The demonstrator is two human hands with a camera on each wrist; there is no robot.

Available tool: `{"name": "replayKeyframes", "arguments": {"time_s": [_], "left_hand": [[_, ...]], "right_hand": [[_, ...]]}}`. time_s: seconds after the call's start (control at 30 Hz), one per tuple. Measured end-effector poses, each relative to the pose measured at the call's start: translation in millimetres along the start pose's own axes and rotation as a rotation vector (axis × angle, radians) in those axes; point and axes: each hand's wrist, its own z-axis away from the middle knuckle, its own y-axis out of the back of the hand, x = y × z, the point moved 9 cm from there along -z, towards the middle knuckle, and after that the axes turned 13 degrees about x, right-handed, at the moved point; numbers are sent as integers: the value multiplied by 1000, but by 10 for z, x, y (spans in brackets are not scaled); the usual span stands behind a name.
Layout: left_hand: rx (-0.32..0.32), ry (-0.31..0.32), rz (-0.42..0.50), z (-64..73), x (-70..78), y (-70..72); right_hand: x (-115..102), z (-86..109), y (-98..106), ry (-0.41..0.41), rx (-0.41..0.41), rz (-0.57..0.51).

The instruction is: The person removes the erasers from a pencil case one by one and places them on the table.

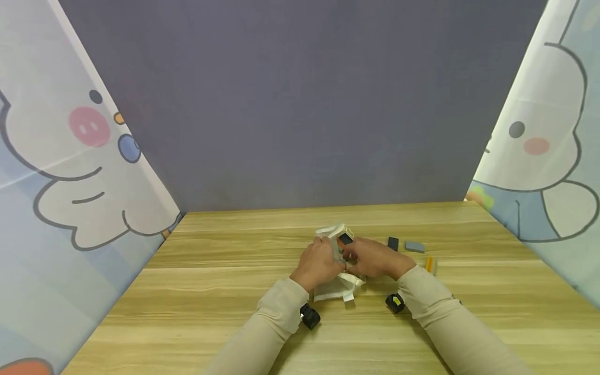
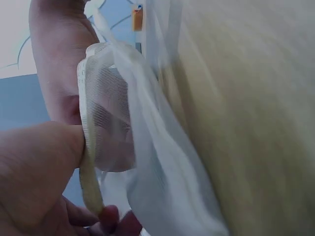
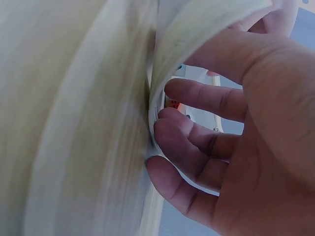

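Note:
A whitish mesh pouch point(image 1: 328, 291) with a pale bound edge lies on the wooden table in front of me. My left hand point(image 1: 321, 263) pinches its edge strip point(image 2: 89, 189) between thumb and fingers. From the right, my right hand point(image 1: 375, 256) grips at the pouch's mouth, its curled fingertips point(image 3: 165, 130) right at the pale rim point(image 3: 165, 69). In the left wrist view, skin shows through the sheer mesh point(image 2: 106, 93). An orange and black item point(image 1: 345, 239) sits between the hands at the pouch's opening, partly hidden by my right fingers.
To the right of the pouch lie a small black block point(image 1: 392, 243), a flat grey piece point(image 1: 414, 246) and an orange and grey item point(image 1: 430, 264). A dark panel point(image 1: 304, 104) stands along the table's back edge. Cartoon-printed sheets point(image 1: 56, 198) hang on both sides.

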Motion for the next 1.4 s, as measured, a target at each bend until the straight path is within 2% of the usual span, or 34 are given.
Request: {"name": "replayKeyframes", "arguments": {"time_s": [0.17, 0.3, 0.47, 0.6, 0.7, 0.8, 1.0, 1.1, 1.4], "left_hand": [[11, -12, 13, -28, -36, 3], [35, -55, 20, -29, -39, 42], [46, -167, 49, -10, -2, 68], [67, -270, 14, 10, 53, 90], [69, -305, -11, 24, 67, 102], [20, -305, 2, 30, 38, 76], [-133, -252, 70, 33, -87, 11], [-196, -248, 94, 39, -107, -6], [-289, -295, 114, 93, -85, -29]], "right_hand": [[39, 20, 18, -19, 13, 17], [35, 18, 31, 17, 34, 14], [29, 9, 27, 24, 41, 10], [13, 9, 25, 21, 40, 12], [8, 8, 15, 20, 36, 11], [7, 9, 13, 16, 32, 8], [27, 5, 7, 15, 39, -11], [49, 10, 0, 6, 44, -12], [92, 33, 3, -28, 48, -40]]}}
